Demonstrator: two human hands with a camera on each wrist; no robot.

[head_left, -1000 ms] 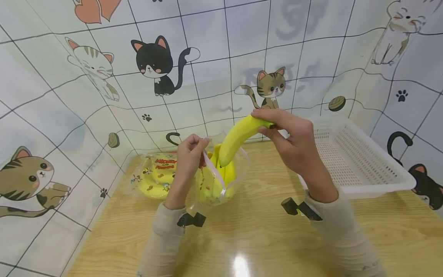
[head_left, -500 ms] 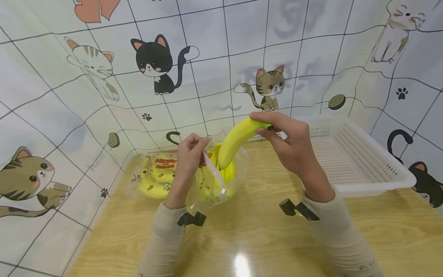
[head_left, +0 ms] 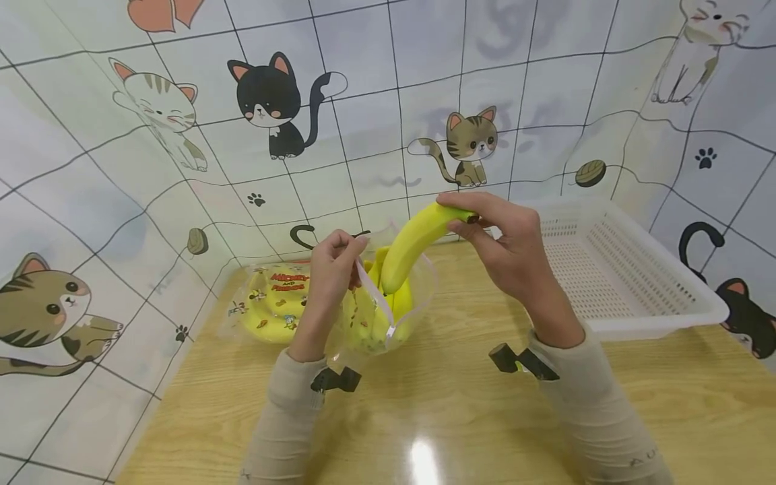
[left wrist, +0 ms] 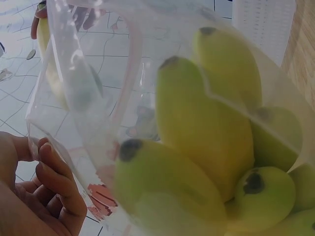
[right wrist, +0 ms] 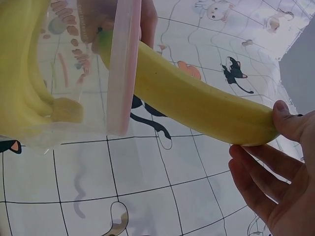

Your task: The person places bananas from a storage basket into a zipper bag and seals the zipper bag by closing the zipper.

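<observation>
A clear zip bag (head_left: 391, 331) with a pink zip edge holds several bananas (left wrist: 197, 128) and gapes at its top. My left hand (head_left: 332, 269) pinches the bag's edge between thumb and fingers, as the left wrist view also shows. With its thumb and fingers my right hand (head_left: 512, 246) grips a single yellow banana (head_left: 418, 239) by the stem end. That banana slants down, its lower tip inside the bag's mouth, over the other bananas. In the right wrist view the pink zip edge (right wrist: 123, 69) crosses in front of the banana's tip.
A second printed bag (head_left: 269, 306) with yellow contents lies on the wooden table (head_left: 461, 404), left of the left hand. At the right stands a white perforated basket (head_left: 618, 269). A cat-patterned wall sheet (head_left: 376, 135) rises close behind.
Both hands and the banana keep nearly the same place, the banana's tip still in the bag's mouth. The head view has shifted very slightly.
</observation>
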